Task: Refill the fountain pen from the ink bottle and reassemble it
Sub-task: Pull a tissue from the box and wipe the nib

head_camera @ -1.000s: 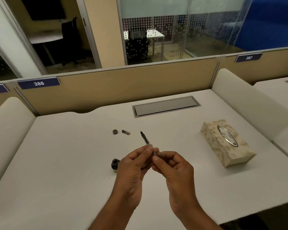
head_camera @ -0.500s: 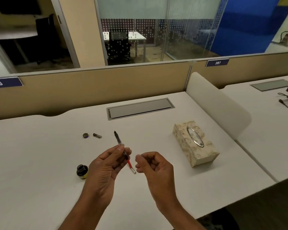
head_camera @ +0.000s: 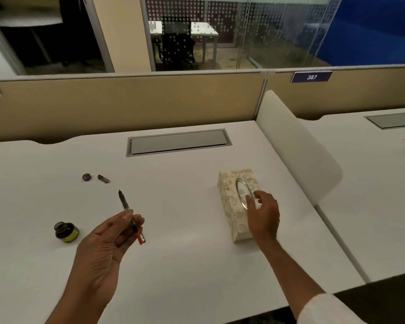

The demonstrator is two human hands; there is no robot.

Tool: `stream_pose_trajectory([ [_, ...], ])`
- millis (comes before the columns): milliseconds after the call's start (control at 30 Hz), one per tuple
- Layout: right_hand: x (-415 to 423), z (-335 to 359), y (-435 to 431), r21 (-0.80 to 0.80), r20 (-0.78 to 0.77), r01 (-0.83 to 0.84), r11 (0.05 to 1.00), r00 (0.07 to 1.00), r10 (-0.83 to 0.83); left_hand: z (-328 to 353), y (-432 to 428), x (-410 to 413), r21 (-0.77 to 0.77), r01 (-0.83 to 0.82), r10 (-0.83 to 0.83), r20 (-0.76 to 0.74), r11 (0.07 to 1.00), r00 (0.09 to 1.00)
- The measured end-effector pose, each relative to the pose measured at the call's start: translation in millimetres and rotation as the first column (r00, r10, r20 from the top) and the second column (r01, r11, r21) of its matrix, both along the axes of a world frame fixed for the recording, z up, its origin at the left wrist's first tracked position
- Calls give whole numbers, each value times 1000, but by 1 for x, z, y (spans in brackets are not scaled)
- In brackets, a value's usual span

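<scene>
My left hand is shut on the fountain pen's inner section, nib pointing up and away, its red converter end sticking out below my fingers. The open ink bottle stands on the white desk to the left of that hand. Farther back lie the bottle's cap and a small dark pen part. My right hand rests on the patterned tissue box, fingertips at the oval opening, pinching a bit of white tissue.
The white desk has a grey cable hatch at the back. A tan partition runs behind it, and a white divider panel stands right of the tissue box. The neighbouring desk lies beyond it.
My right hand has left the pen and moved right onto the tissue box. My left hand keeps holding the pen section. My view has swung to the right.
</scene>
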State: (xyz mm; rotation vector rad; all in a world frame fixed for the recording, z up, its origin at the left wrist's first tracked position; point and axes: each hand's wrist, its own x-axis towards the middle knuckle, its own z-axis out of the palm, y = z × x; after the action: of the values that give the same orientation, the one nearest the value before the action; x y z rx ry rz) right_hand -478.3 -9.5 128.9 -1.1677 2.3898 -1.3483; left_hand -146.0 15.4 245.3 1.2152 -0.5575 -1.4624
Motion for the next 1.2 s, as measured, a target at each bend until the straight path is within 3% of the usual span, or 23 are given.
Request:
stream_pose_trajectory([
  [133, -8, -15, -20, 73, -114, -75, 995, 990, 83, -2, 1, -6, 4, -7, 7, 26, 1000, 1000],
  [333, -5, -22, -34, 182, -231, -35, 983, 970, 77, -3, -4, -3, 8, -12, 12, 35, 1000, 999],
  [567, -8, -19, -40, 214, -163, -54, 975, 982, 90, -5, -9, -6, 23, 2, -3, 26, 1000, 1000],
  [967, -37, -6, -50, 402, -76, -261, 878, 946, 316, -16, -18, -29, 54, 43, -44, 24, 998, 999],
  [1200, -38, -4, -55, 397, -161, -224, 890, 938, 308, -20, -23, -45, 64, 58, -59, 25, 996, 998],
])
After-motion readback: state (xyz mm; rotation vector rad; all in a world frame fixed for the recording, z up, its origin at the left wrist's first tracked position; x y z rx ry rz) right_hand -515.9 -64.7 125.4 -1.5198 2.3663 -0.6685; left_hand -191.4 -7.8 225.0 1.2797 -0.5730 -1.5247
